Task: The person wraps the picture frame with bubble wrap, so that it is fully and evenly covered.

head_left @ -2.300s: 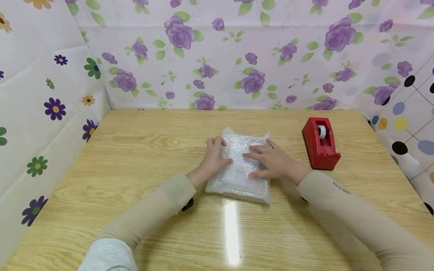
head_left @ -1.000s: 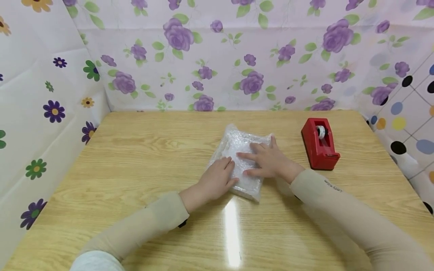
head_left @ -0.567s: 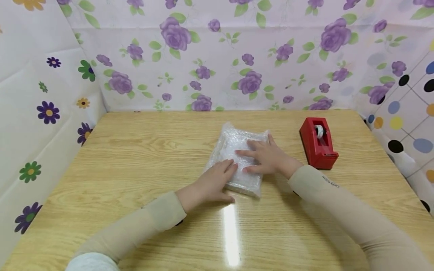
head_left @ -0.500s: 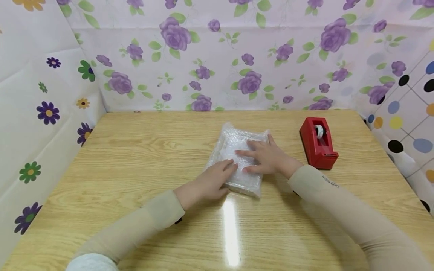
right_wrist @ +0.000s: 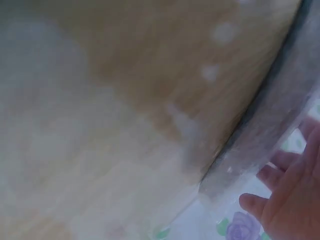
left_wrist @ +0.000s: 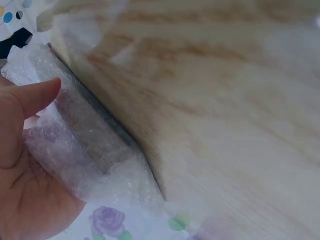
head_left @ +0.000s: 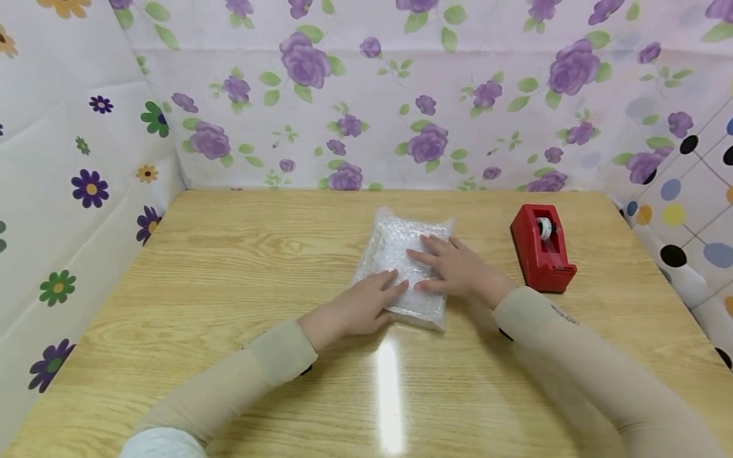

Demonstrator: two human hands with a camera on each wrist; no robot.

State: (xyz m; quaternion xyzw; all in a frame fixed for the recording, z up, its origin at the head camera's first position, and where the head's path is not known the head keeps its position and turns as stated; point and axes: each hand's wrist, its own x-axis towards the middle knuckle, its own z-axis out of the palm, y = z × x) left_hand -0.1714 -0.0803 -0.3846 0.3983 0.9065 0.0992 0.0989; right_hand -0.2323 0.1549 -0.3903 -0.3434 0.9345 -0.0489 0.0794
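Observation:
A flat, rectangular package in clear bubble wrap (head_left: 395, 245) lies on the wooden table, turned slightly askew. My left hand (head_left: 359, 306) rests on its lower left part, fingers extended over the top and thumb by the near edge. Over the right side spreads my right hand (head_left: 458, 270), its fingers apart and lying on the wrap. In the left wrist view, the left thumb (left_wrist: 42, 95) lies against the crinkled side of the wrap. From the right wrist, the fingertips (right_wrist: 252, 201) show beside the package's long edge (right_wrist: 260, 120).
A red tape dispenser (head_left: 543, 251) with a small roll of tape stands to the right of the package. Flower-printed sheeting (head_left: 366, 95) rises behind the table (head_left: 246, 254), with more patterned sheeting at both sides.
My left hand has moved from the package's upper left edge down to its lower left part, its fingers straightening. The package has turned a little. My right hand has stayed on the right side.

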